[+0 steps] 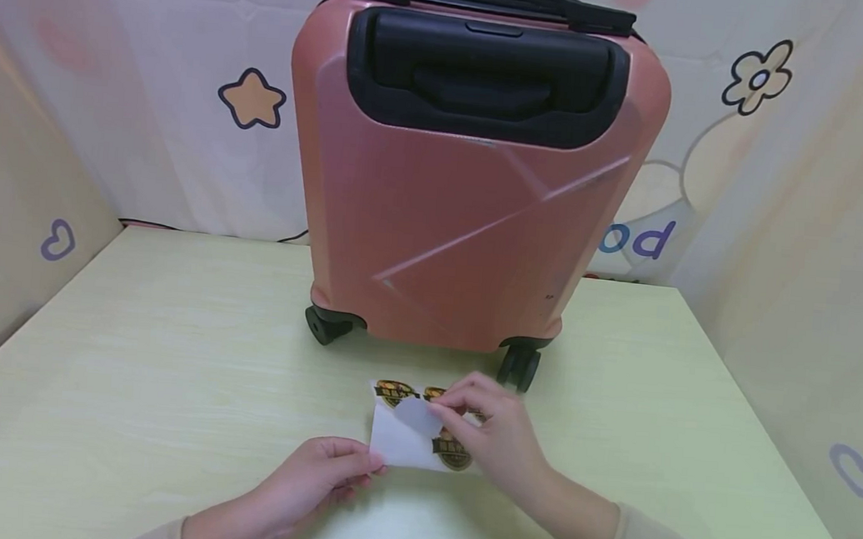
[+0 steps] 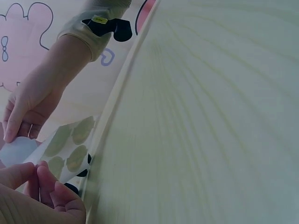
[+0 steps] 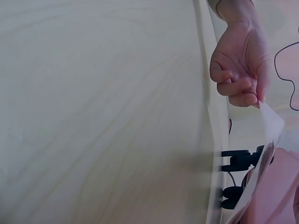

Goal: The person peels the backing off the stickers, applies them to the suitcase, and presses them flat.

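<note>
My left hand (image 1: 323, 471) pinches the lower left corner of a white sticker sheet (image 1: 393, 442) between thumb and fingers. Round black-and-gold stickers (image 1: 452, 453) show on the sheet. With thumb and forefinger, my right hand (image 1: 502, 437) pinches a rounded sticker (image 1: 415, 416), its pale back turned up over the sheet. In the left wrist view, the sheet (image 2: 77, 144) shows faint round shapes from behind, and the pale sticker (image 2: 17, 150) hangs from the right fingertips. The right wrist view has the left hand (image 3: 243, 65) gripping the sheet's corner.
A pink suitcase (image 1: 449, 229) with a black handle (image 1: 486, 73) stands upright on the pale wooden table (image 1: 132, 365), just beyond the hands. Its black wheels (image 1: 519, 367) rest near the sheet. Patterned cloth (image 1: 164, 117) hangs behind and on both sides.
</note>
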Demonstrator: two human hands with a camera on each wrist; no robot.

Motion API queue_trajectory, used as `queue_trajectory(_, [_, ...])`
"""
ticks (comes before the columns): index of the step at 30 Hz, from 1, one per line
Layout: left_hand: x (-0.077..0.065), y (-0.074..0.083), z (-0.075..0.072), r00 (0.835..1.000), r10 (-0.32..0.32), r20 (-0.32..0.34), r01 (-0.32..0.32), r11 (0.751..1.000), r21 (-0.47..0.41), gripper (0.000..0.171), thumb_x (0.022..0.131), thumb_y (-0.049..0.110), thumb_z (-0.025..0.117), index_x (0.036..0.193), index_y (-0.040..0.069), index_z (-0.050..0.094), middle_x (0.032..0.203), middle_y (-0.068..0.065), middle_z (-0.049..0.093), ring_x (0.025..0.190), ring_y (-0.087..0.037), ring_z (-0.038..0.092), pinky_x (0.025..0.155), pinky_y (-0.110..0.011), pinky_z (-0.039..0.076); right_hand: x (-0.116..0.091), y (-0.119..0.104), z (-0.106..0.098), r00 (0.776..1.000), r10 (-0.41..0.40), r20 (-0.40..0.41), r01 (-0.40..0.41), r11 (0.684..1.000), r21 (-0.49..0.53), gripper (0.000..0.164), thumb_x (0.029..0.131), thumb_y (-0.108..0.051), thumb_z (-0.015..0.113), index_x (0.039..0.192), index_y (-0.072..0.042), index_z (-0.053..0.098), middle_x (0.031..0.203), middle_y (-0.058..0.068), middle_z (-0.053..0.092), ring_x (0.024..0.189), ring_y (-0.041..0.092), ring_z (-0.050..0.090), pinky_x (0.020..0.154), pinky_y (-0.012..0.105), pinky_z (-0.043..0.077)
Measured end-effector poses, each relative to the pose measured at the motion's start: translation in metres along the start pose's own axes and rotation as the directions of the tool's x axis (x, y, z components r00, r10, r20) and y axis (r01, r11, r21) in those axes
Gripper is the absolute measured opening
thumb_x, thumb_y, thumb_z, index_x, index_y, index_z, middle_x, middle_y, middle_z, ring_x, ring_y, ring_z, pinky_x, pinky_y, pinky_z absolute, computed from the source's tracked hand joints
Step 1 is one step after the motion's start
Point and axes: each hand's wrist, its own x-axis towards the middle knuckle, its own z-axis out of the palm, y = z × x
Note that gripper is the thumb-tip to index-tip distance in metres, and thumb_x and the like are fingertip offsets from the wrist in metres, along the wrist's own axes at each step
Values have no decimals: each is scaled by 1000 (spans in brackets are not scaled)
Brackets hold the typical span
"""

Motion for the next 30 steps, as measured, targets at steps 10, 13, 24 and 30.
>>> queue_trajectory(10, [1,-4,-2,1000,-27,-15,27,1000,-12,26,86,21,67,97,-2,67,90,-1,68,75,-9,55,65,-23,45,-1,4,-4,999,19,-27,-19,1000,11,11,74,2,75,80,-6,72,79,1,64,70,10,58,62,19,49])
queue_trajectory(13, [0,-4,-4,1000,-28,-6,28,1000,-12,27,86,21,67,99,-3,67,91,-2,69,75,-9,55,65,-23,45,-1,3,-6,999,33,-23,-32,999,10,12,74,3,75,80,-6,72,80,1,64,70,10,59,62,20,50])
queue_trajectory(24, [-3,0,-18,986,-93,136,92,996,12,33,90,24,59,105,-5,65,95,-5,69,71,-8,59,62,-24,44,1,3,-12,999,13,-32,-12,999,32,15,73,7,74,81,-5,71,80,4,64,70,11,59,59,24,51])
queue_trajectory(30, [-6,6,-22,977,-117,179,117,993,10,33,92,25,56,107,-2,65,96,-3,68,74,-9,61,63,-24,45,0,5,-13,999,-16,-37,16,1000,14,15,72,6,76,81,-6,71,80,3,64,68,10,58,58,24,50])
